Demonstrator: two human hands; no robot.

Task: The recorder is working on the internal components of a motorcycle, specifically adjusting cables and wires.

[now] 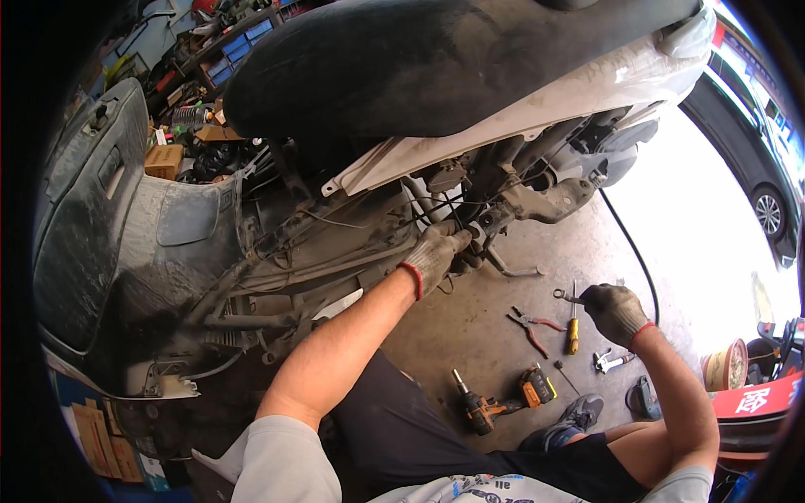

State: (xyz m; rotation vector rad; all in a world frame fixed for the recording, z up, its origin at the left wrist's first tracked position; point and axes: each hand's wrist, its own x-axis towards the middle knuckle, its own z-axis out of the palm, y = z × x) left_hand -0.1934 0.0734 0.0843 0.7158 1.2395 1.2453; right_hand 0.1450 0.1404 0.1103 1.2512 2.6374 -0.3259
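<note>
My left hand (438,251), in a grimy glove with a red cuff, grips a dark metal part (486,222) on the underside of a dusty scooter (201,210); its fingertips are partly hidden among the cables and brackets. My right hand (612,312), gloved the same way, is closed on a combination wrench (563,296), held out over the floor. Below it lie red-handled pliers (528,326), a yellow-handled screwdriver (573,335) and a small metal tool (608,360). A cordless drill (495,403) lies lower, by my legs.
The scooter's seat (394,67) spans the top. Cluttered shelves (218,50) and boxes (163,159) fill the back left. A black hose (629,235) crosses the floor. At right are a parked car (738,142), a bucket (723,360) and a red panel (755,400).
</note>
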